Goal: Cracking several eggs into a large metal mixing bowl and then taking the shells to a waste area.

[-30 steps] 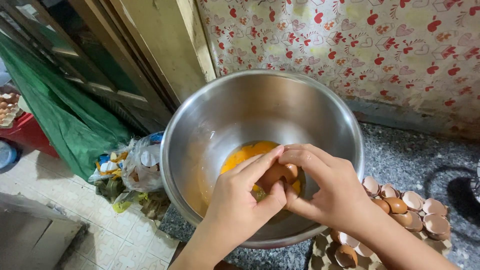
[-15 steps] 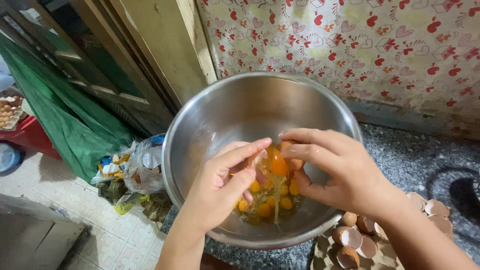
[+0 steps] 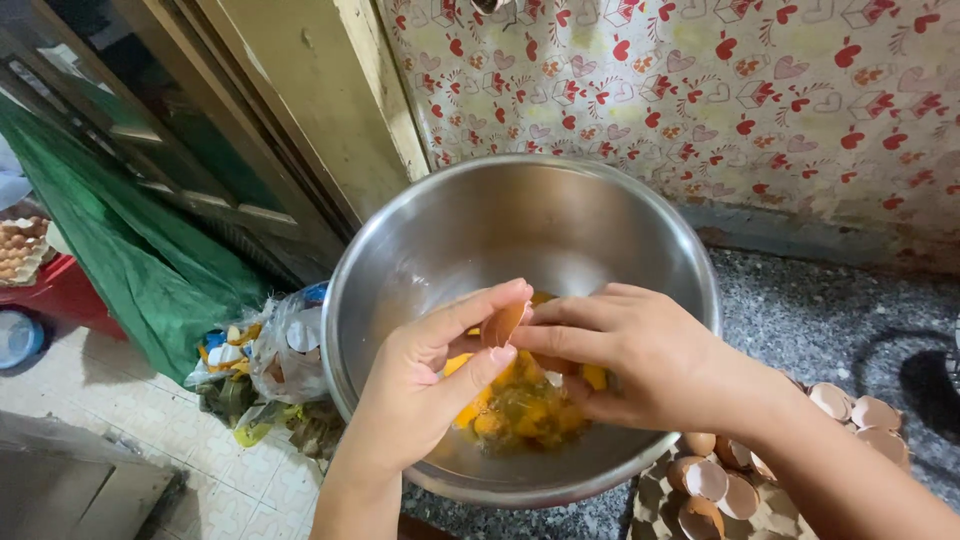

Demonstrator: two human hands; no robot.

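While several yolks already lie in the steel bowl, the left hand and right hand each pinch half of a cracked brown eggshell above them; emptied shells sit alongside.

Both forearms enter from the bottom edge and converge toward the centre. The left hand is raised with the wrist bent slightly, thumb and index finger extended forward and pinched toward each other. The right hand lies palm down, fingers pointing left, its fingertips meeting those of the left hand. The remaining fingers of both hands are curled loosely.
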